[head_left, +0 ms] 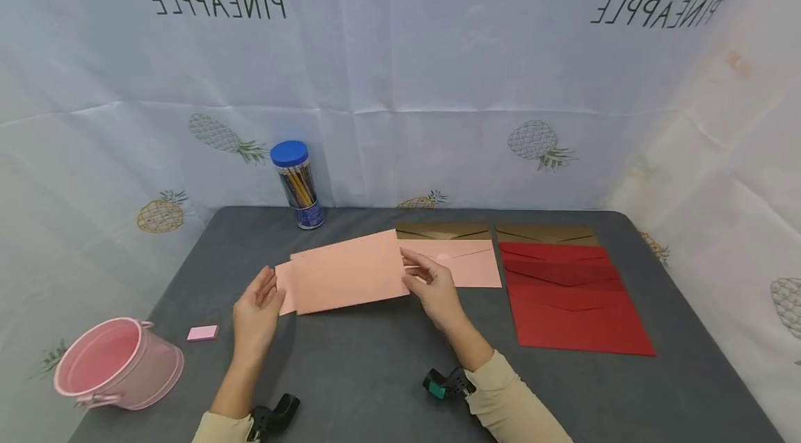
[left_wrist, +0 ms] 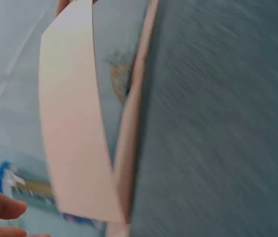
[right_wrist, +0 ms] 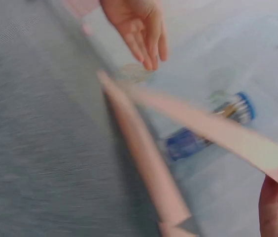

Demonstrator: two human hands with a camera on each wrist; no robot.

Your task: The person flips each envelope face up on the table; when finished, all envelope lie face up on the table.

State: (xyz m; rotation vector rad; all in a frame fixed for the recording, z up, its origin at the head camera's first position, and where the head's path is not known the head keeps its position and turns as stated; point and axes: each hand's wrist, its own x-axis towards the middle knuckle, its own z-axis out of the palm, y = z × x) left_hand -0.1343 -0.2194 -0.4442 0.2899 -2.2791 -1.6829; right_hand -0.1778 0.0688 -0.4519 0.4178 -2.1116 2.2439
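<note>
My right hand pinches the right end of a peach envelope, which it holds raised and tilted over the table. In the right wrist view the thumb and fingers grip its corner. My left hand is beside the envelope's far end, fingers loosely extended; in the right wrist view this left hand stands apart from it. Underneath, another peach envelope lies on the table, mostly covered. To the right lies a peach envelope with its flap side up.
Brown envelopes lie along the back, partly covered. Overlapping red envelopes lie at the right. A blue-lidded jar of pencils stands at the back left. A pink eraser and a pink bucket are at the left.
</note>
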